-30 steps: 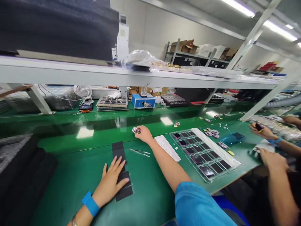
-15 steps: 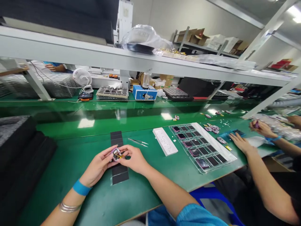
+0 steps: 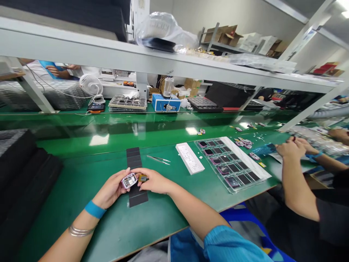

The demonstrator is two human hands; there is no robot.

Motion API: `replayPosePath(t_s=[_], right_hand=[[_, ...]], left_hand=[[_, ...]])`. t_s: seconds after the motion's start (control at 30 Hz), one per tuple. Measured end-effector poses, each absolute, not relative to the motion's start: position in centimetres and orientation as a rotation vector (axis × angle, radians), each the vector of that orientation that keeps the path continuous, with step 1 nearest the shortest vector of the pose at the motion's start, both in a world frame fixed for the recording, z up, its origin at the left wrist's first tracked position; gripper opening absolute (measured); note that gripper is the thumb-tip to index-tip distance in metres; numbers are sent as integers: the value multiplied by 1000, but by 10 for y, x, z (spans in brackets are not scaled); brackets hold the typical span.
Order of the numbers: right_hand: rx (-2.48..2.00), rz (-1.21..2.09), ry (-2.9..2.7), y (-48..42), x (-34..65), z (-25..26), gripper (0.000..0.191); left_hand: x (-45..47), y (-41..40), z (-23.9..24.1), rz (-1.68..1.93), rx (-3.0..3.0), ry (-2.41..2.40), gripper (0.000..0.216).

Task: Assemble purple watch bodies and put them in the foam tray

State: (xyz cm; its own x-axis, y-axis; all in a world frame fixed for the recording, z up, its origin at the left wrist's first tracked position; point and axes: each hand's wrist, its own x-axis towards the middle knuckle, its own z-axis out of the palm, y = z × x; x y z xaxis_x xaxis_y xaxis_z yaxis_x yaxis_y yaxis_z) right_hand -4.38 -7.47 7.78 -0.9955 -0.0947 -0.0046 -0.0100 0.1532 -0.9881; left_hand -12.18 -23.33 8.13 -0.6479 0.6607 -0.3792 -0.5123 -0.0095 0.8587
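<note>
My left hand [image 3: 110,190] grips a small rectangular electronic device [image 3: 129,181] with a pinkish metal frame and exposed insides. My right hand [image 3: 154,181] pinches a small gold-and-black component [image 3: 142,178] right beside that device, and its fingertips nearly touch it. Both hands hover over a black segmented strip [image 3: 135,159] on the green bench [image 3: 89,174]. Fine metal tweezers [image 3: 158,160] lie just beyond my right hand. Farther right are a white board [image 3: 190,158] and a clear tray [image 3: 231,162] holding rows of dark-screened devices.
A co-worker's hands [image 3: 293,148] work at the right end of the bench, beside a blue sheet and loose small parts. A raised shelf crosses the view overhead. Beyond it stand a white fan [image 3: 91,84], a blue box [image 3: 166,102], and parts trays. Black foam stacks [image 3: 23,160] sit at left.
My left hand has risen from the black strip and taken the device. Both hands have come together, and the gold component now sits slightly apart from the device in my right hand's fingers.
</note>
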Motion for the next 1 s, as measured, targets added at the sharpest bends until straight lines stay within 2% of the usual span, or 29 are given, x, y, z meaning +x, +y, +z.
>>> replayPosePath(t_s=[0.07, 0.2, 0.4, 0.53, 0.73, 1.0], right_hand=[[-155, -1921, 2472, -78, -42, 78, 52], [-16, -1711, 2839, -89, -41, 78, 38], [346, -1884, 2888, -95, -45, 73, 33], [242, -1909, 2882, -90, -44, 77, 33], [-66, -2024, 3112, -88, -39, 91, 4], [-130, -2080, 2952, -92, -36, 91, 5]], left_hand=[[-123, -234, 81, 1784, 175, 1456, 31], [-123, -235, 82, 1841, 135, 1392, 41], [-115, -229, 79, 1992, 355, 1336, 45], [-115, -227, 78, 2039, 355, 1332, 44], [-119, -235, 82, 2037, 402, 1262, 57], [-114, -238, 87, 2026, 397, 1428, 50]])
